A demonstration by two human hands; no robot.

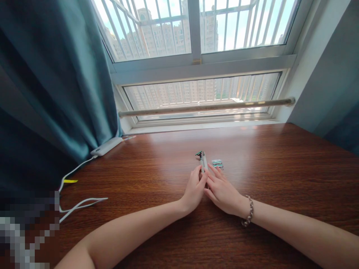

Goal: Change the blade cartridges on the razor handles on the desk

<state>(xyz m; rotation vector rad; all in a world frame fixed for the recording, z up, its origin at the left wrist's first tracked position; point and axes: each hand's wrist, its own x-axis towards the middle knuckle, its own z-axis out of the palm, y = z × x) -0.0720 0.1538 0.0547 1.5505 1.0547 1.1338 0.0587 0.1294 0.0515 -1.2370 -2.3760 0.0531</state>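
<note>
A razor (pixel 201 157) with a dark green head lies at the middle of the table, its head toward the window. Right alongside it is a narrow pale strip-like piece (pixel 205 160), perhaps a holder; I cannot tell whether the two are joined. My left hand (pixel 195 188) is closed around the near end of the razor, fingertips pinched together. My right hand (pixel 223 190) rests against the pale piece with fingers stretched out, its index fingertip meeting my left fingers. The near ends of both items are mostly hidden by my hands. Just beyond my right fingertips lie razor blade cartridges (pixel 217 163).
The brown wooden table (pixel 157 160) runs up to a barred window. A white power bank or similar slim device (pixel 107 146) sits by the blue curtain (pixel 56 74), with a white cable (pixel 81 203) and a yellow strip (pixel 70 181) at left. A bracelet (pixel 247 211) circles my right wrist.
</note>
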